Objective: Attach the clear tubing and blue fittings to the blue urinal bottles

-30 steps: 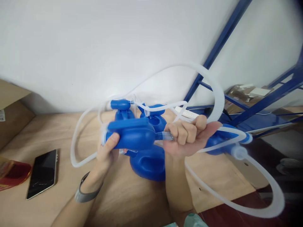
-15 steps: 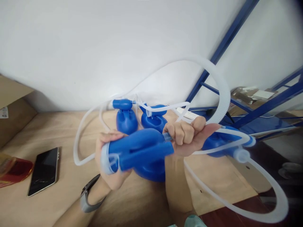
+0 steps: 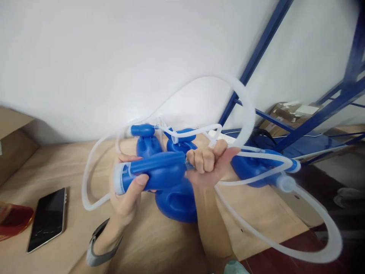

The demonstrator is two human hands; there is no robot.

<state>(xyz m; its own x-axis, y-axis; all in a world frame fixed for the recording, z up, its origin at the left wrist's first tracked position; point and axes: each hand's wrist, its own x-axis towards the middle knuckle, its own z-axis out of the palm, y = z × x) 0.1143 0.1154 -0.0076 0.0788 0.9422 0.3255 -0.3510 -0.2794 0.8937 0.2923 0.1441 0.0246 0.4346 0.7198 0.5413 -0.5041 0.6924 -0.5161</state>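
Bottle [image 3: 159, 173]: blue, held in the air above the table [image 3: 57, 163], in front of the chest, off the near edge. Its long axis is set left to right, almost level, rising slightly toward the right. The white-ringed wide end is at the left. The narrow neck is at the right and is hidden in the right fist.

Left hand [image 3: 128, 194]: wrapped around the wide end from below, thumb laid over the front face. Grip closed on the bottle.

Right hand [image 3: 209, 163]: clenched as a fist, knuckles up, on the tube [image 3: 256, 177] right where it meets the neck. Whether the tube is seated in the neck cannot be told; the joint is covered by the fingers.

The hands are apart, one at each end of the bottle's axis, and are bridged only by the bottle. The right hand is the one at the joint.

Hose [image 3: 252, 114]: white, ribbed, seen arching up from behind the right fist and looping wide to the right.

Other bottles [image 3: 176, 205] are seen on the table directly beneath and behind, with thin tubing strung between them. A phone [image 3: 47, 219] lies near the left edge, well apart. A blue rack [image 3: 313, 118] stands at the far right.
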